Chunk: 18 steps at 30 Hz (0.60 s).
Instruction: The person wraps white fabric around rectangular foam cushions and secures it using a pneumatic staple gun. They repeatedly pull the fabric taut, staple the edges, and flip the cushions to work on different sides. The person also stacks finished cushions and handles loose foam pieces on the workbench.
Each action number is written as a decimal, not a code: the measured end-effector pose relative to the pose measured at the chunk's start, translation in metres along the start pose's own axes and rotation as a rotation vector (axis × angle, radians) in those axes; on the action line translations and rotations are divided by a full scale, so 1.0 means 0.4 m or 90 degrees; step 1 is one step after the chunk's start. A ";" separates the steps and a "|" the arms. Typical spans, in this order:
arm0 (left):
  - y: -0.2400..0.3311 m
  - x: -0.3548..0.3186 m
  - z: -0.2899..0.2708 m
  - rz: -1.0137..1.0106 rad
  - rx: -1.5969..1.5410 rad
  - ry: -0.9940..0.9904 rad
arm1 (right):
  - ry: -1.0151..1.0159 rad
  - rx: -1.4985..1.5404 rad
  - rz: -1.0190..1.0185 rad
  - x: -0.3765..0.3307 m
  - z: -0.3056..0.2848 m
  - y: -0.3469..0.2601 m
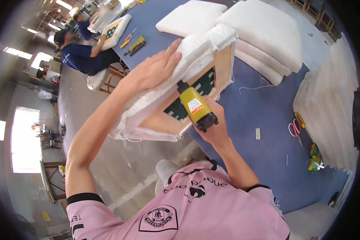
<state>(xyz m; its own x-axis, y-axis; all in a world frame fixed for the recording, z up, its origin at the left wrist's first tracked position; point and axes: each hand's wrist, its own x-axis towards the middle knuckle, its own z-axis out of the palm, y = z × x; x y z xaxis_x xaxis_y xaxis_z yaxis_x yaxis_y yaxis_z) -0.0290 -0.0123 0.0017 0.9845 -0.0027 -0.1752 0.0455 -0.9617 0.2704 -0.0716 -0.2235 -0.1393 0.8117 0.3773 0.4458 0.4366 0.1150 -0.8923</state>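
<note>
A padded seat cushion (148, 108) in white woven fabric is tilted up in front of me. Its underside shows a wooden frame (222, 66) with dark green webbing (206, 83) across the opening. Along the upper edge, my left hand (158, 68) grips the cushion; some of its fingertips are hidden behind the fabric. My right hand (217, 122) is closed round a yellow staple gun (194, 105). The gun's dark nose points at the fabric by the frame, though I cannot tell whether it touches. Loose fabric hangs along the cushion's lower edge.
White cushions (264, 34) are stacked on the blue-grey table (252, 168). Scissors (295, 130) and small boxes (316, 154) lie at right beside piled pale fabric (328, 108). Another yellow staple gun (136, 45) lies at the far left. Beyond, a seated person (82, 52) handles another seat.
</note>
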 end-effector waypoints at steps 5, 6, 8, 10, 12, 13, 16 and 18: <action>0.052 -0.039 0.043 -0.033 0.167 0.138 | -0.002 0.012 0.014 0.003 0.008 0.011; 0.047 -0.045 0.052 0.006 0.163 0.161 | -0.034 -0.008 0.013 0.007 0.001 0.017; 0.048 -0.052 0.067 0.061 0.164 0.169 | 0.063 -0.010 0.104 -0.047 -0.006 0.051; 0.042 -0.056 0.051 0.079 0.191 0.146 | -0.003 0.188 0.213 -0.005 -0.042 0.016; 0.038 -0.054 0.046 0.100 0.205 0.142 | 0.081 0.199 0.203 0.004 -0.065 -0.037; 0.035 -0.057 0.045 0.108 0.209 0.140 | 0.113 0.215 0.225 0.015 -0.069 -0.063; 0.042 -0.067 0.041 0.098 0.197 0.119 | 0.115 0.200 0.187 0.030 -0.067 -0.065; 0.047 -0.068 0.038 0.093 0.200 0.105 | 0.098 0.193 0.166 0.045 -0.062 -0.056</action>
<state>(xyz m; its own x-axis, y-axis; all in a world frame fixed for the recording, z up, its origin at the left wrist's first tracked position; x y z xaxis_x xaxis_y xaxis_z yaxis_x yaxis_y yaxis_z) -0.0577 -0.0344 -0.0030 0.9920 -0.1264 0.0048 -0.1263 -0.9917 -0.0260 -0.0573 -0.2421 -0.1094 0.9381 0.2910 0.1878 0.0943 0.3070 -0.9470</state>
